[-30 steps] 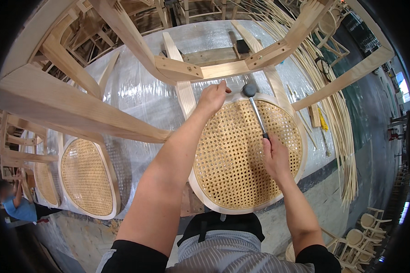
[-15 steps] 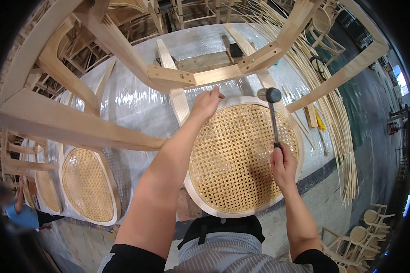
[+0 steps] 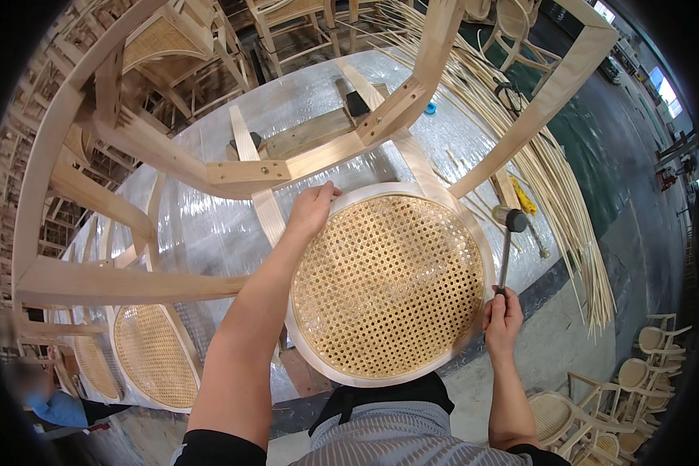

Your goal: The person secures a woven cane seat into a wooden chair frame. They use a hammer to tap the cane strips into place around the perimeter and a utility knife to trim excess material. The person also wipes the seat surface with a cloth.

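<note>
A round woven-cane chair seat (image 3: pixel 392 287) with a pale wooden rim lies in front of me, its near edge against my waist. My left hand (image 3: pixel 314 210) grips the far left part of that rim, fingers curled at its edge. My right hand (image 3: pixel 504 317) is closed round the handle of a mallet (image 3: pixel 509 219) with a dark round head. It holds the mallet upright, just beyond the seat's right edge. Past the seat stands a bare wooden chair frame (image 3: pixel 318 159), with screw holes in its curved rail.
Plastic film covers the worktable (image 3: pixel 210 194). Long thin rattan strips (image 3: pixel 551 167) run along its right side, near a yellow-handled tool (image 3: pixel 523 196). Another cane seat (image 3: pixel 154 353) lies at the left. A person (image 3: pixel 58 404) is at the far left. Chairs (image 3: pixel 641 373) stand lower right.
My right hand has swung the mallet rightward, from over the cane to outside the rim. My left hand stays at the rim. The view has turned, shifting the chair frame leftward.
</note>
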`<action>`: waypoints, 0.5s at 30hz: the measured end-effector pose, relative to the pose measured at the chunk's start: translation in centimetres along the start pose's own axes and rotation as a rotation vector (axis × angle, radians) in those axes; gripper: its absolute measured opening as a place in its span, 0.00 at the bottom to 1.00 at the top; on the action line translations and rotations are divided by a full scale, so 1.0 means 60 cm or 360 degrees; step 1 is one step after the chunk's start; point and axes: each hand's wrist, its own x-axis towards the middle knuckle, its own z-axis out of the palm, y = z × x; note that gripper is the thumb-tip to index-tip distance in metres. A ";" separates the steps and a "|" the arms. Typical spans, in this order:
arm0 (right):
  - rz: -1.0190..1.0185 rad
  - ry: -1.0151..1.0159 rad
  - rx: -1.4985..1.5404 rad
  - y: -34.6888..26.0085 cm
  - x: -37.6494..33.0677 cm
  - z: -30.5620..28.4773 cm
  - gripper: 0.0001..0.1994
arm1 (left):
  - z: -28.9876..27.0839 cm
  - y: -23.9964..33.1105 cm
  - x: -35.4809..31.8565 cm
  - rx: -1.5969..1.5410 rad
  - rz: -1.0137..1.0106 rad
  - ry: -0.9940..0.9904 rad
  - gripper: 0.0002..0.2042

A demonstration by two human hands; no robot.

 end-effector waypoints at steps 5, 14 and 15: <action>-0.0013 0.0182 -0.0420 0.025 0.102 -0.029 0.14 | 0.000 -0.016 0.002 -0.0062 -0.0055 -0.0013 0.26; -0.0455 -0.0096 -0.1160 0.062 0.351 0.032 0.16 | 0.002 -0.007 -0.007 -0.0310 -0.0173 0.0124 0.24; -0.0355 -0.0187 -0.1237 0.063 0.367 0.042 0.16 | 0.001 -0.005 -0.009 -0.0336 -0.0171 0.0139 0.24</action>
